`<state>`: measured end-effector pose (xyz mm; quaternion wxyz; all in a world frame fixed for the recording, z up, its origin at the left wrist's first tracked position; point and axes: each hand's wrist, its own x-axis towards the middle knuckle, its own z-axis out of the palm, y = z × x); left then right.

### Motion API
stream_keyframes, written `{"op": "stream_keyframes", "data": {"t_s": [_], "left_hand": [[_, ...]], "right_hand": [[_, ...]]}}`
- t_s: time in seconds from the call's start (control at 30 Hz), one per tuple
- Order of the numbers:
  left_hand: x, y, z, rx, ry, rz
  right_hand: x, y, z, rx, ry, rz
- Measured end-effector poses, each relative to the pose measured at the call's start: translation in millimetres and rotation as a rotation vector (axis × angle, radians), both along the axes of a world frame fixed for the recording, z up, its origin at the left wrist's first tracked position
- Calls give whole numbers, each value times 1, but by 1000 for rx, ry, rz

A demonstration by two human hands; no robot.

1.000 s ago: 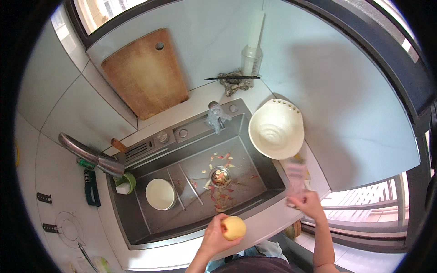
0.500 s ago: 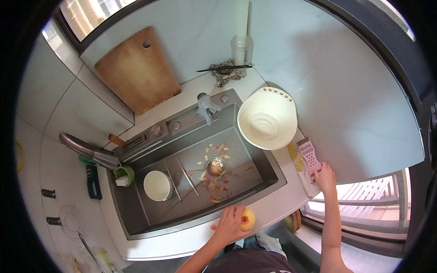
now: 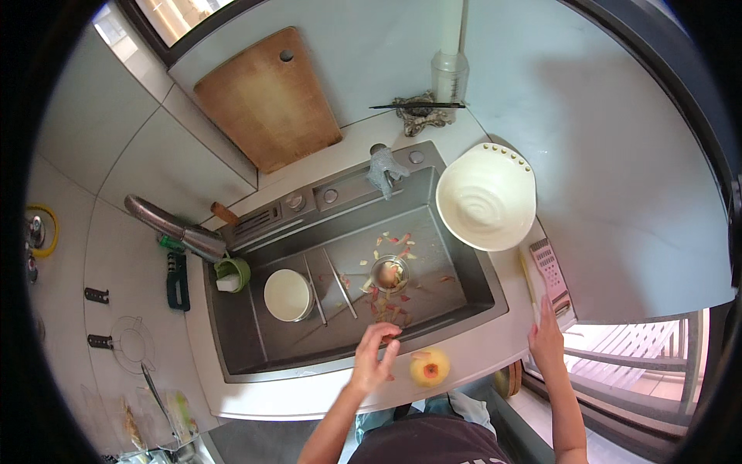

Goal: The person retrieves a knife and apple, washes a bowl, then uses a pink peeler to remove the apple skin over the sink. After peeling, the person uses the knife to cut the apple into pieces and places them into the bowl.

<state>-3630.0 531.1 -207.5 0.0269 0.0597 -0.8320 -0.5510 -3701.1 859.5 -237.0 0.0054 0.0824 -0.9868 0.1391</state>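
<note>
The peeled yellow fruit (image 3: pixel 430 366) rests on the near strip of the counter (image 3: pixel 483 340), between the sink and the front edge, with its reddish-brown hollow exposed. Handling: expect moderate weight, firm flesh and a wet, slippery surface that bruises under fingertip pressure. Its round form may roll. Take hold across the widest part, thumb opposite fingers, clear of the hollow.

The left hand (image 3: pixel 374 359) is beside the fruit, apart from it, over the sink's front rim. Its fingers curl loosely and the thumb stands away. A reddish scrap shows near the fingertips; whether it is held cannot be told.

The right hand (image 3: pixel 548 340) extends its fingers side by side, gripping nothing visible, near the pink grater (image 3: pixel 549 267). Contact cannot be confirmed.

Beyond, peelings (image 3: pixel 381 300) surround the drain of the sink (image 3: pixel 429 232). The cream bowl (image 3: pixel 487 201) stands at the sink's right corner; the wooden cutting board (image 3: pixel 267 104) leans against the wall.
</note>
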Motion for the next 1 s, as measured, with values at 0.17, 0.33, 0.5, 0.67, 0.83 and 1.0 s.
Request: {"op": "stream_keyframes", "data": {"t_s": [0.17, 0.33, 0.5, 0.67, 0.83, 1.0], "left_hand": [[-16, -16, 16, 95, -189, -447], [-16, -9, 12, 132, -318, -446], [-11, -4, -3, 166, -264, -437], [-2, 3, -10, 259, -244, -331], [6, 9, -19, 236, -180, -264], [6, 14, -24, 502, -256, -241]], "right_hand": [[39, 3, 33, -205, -105, -15], [63, -4, 53, -410, -140, 45], [69, -22, 58, -578, -199, 28], [69, -41, 63, -728, -476, 27], [68, -53, 66, -534, -407, 324], [70, -58, 60, -546, -410, 273]]}}
